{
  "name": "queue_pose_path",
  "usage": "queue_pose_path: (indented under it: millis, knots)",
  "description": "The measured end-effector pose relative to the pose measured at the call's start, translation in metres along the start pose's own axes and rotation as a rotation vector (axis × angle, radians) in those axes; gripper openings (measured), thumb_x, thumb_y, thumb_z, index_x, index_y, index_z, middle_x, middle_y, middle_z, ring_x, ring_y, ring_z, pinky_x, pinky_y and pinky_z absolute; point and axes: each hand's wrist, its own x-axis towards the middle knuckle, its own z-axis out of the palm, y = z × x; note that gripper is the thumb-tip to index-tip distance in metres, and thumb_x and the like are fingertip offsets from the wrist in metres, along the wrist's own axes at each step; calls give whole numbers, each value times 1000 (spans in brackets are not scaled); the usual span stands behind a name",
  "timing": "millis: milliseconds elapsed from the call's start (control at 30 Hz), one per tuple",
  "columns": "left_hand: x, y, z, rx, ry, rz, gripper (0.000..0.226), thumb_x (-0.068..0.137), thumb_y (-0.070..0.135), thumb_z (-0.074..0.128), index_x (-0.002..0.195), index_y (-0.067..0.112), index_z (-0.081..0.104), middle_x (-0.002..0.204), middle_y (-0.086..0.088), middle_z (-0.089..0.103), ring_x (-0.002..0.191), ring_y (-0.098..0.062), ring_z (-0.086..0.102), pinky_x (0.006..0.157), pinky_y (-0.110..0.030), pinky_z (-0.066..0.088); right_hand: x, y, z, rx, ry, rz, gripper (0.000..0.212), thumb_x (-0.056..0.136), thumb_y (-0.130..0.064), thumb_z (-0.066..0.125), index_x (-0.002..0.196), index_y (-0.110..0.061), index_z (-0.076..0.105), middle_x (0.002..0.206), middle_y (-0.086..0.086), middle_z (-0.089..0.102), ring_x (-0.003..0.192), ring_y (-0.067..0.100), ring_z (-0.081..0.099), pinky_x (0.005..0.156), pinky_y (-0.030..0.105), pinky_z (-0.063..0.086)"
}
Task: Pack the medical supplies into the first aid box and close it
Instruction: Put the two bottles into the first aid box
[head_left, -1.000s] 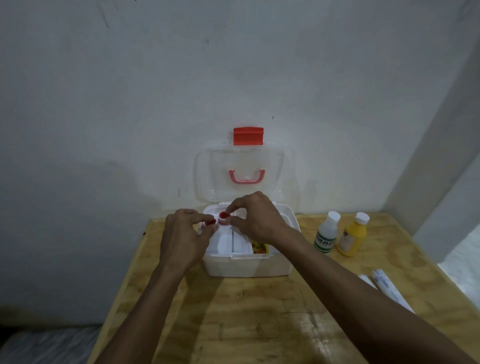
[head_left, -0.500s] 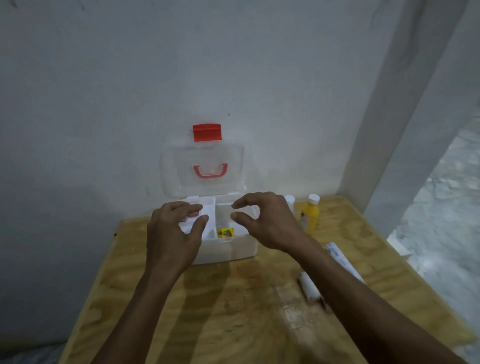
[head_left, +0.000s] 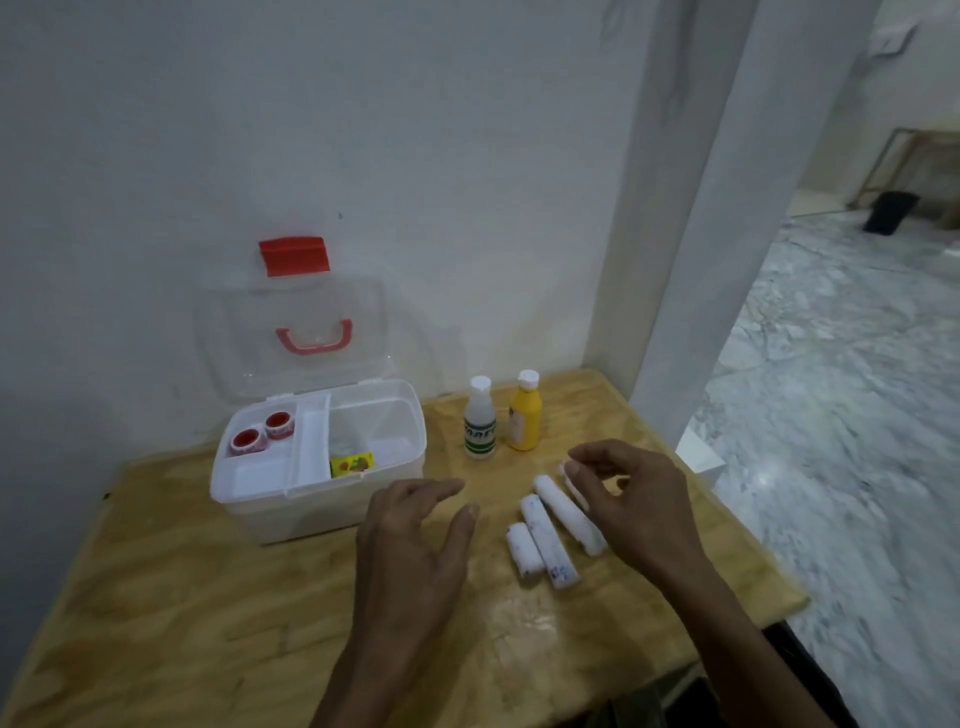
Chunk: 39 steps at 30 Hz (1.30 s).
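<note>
A wooden table (head_left: 208, 623) fills the lower frame against a white wall (head_left: 363, 130); marble floor (head_left: 831, 415) spreads at right.

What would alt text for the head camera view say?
Two open hands, left and right, hover over three white bandage rolls on a wooden table. Beside them sit an open first aid box, a clear bottle and a yellow bottle.

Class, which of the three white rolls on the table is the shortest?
The leftmost roll, nearest the left hand; the middle roll and right roll are clearly longer.
</note>
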Motion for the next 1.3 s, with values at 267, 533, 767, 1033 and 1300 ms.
queue_pose_path:
  millis: [267,533,767,1033,1300]
  knots:
    - [32,21,60,17,158,38,38,85,17,71,123,16,64,116,-6,62,108,-24,58,89,-38,52,34,12,31,74,88,-24,25,83,-29,75,108,-27,72,89,-15,72,84,0,64,71,4,42]
    - [78,20,94,-48,199,-28,46,92,17,61,136,18,52,129,-4,57,118,-17,53,98,-26,40,81,8,63,130,157,-42,39,86,-39,72,123,-28,66,114,-8,71,99,12,63,85,37,53]
    - [93,8,109,-22,238,-48,28,94,14,59,121,12,65,118,-7,67,110,-20,60,91,-18,37,91,18,81,104,196,-54,29,85,-38,75,112,-28,73,105,-9,74,98,13,64,82,39,54]
    - [95,7,113,-33,315,-11,22,93,14,63,113,13,70,110,-4,72,102,-19,65,88,-31,52,93,22,86,127,246,-81,24,83,-32,77,106,-25,76,96,-8,75,92,12,66,76,33,54]
    - [94,16,105,-21,316,37,21,89,10,66,109,13,72,105,-3,74,97,-17,67,84,-25,49,94,19,76,237,249,-20,23,80,-31,79,102,-24,77,91,-8,75,89,8,67,77,32,52]
